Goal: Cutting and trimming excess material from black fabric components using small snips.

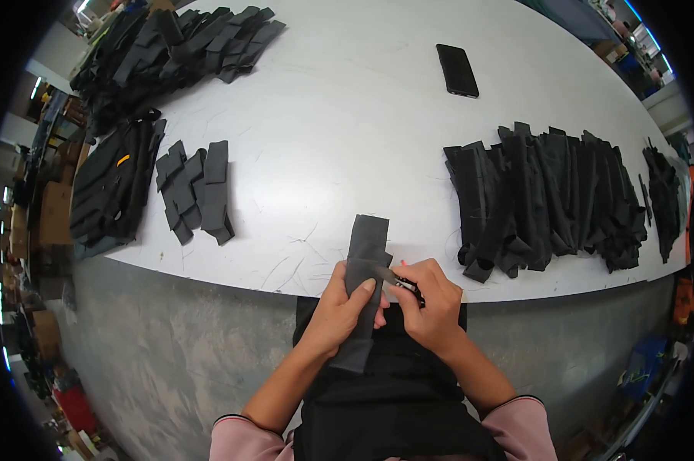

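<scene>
My left hand (pixel 332 315) is closed on a dark grey fabric strip (pixel 368 237), with the thumb pressed on its face. The strip's upper end lies over the table's near edge and its lower end hangs towards my lap. Small black-handled thread snips (pixel 410 287) sit in the fingers of my right hand (pixel 436 309). Their metal blades reach to the strip's right edge, beside my left thumb. Whether the blades touch the cloth is too blurred to tell.
On the white table (pixel 324 138), a large pile of dark strips (pixel 547 196) lies right. A smaller group (pixel 197 188) lies left, near a folded black cloth item (pixel 116 180). Another heap (pixel 185 54) is far left. A black phone (pixel 458 71) lies far right.
</scene>
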Demonstrator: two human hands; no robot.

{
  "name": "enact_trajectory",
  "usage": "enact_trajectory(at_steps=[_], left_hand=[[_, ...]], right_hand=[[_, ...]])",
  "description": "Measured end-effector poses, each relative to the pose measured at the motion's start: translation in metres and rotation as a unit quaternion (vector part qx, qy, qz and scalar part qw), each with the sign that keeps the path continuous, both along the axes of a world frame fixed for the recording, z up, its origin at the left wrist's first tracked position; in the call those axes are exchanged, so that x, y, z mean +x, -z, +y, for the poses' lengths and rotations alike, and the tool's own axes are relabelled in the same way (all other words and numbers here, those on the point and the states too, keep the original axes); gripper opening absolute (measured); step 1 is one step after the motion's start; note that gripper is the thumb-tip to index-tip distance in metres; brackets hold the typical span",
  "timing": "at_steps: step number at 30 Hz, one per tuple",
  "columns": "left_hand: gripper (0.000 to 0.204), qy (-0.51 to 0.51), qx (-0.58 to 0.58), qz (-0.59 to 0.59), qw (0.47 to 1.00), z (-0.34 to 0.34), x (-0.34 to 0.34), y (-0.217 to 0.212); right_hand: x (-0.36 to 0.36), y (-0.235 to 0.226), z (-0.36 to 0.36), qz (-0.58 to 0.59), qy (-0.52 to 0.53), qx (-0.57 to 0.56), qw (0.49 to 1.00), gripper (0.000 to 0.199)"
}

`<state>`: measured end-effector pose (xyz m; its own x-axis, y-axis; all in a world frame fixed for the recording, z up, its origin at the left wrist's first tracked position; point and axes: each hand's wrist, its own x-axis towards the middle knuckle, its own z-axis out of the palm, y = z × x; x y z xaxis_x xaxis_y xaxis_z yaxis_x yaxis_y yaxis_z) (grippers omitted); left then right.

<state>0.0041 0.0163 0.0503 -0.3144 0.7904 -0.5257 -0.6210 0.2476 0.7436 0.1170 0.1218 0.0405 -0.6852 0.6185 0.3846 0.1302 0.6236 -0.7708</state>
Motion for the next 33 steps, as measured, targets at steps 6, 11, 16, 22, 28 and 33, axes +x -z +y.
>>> enact_trajectory(at_steps=[6,11,16,22,28,33], left_hand=[[0.025,0.006,-0.017,0.121,0.993,0.000,0.005,0.006],[0.038,0.031,-0.076,0.315,0.946,-0.002,0.005,0.009],[0.044,0.093,-0.177,0.557,0.806,-0.001,0.002,0.010],[0.040,0.081,-0.179,0.577,0.793,-0.004,0.001,0.012],[0.028,0.102,-0.151,0.379,0.907,0.001,-0.005,0.004],[0.036,0.066,0.036,0.061,0.995,-0.008,-0.010,0.008]], right_hand=[[-0.012,-0.003,-0.004,-0.027,-0.018,0.024,0.999,0.022],[-0.014,-0.008,-0.001,-0.062,-0.022,0.085,0.994,0.024],[-0.014,-0.008,-0.005,-0.039,-0.009,0.042,0.998,0.021],[-0.011,-0.009,-0.005,-0.048,-0.016,-0.054,0.997,0.019],[-0.023,0.015,0.002,-0.003,-0.016,-0.241,0.970,0.016],[-0.021,0.020,-0.007,0.053,0.014,-0.112,0.992,0.015]])
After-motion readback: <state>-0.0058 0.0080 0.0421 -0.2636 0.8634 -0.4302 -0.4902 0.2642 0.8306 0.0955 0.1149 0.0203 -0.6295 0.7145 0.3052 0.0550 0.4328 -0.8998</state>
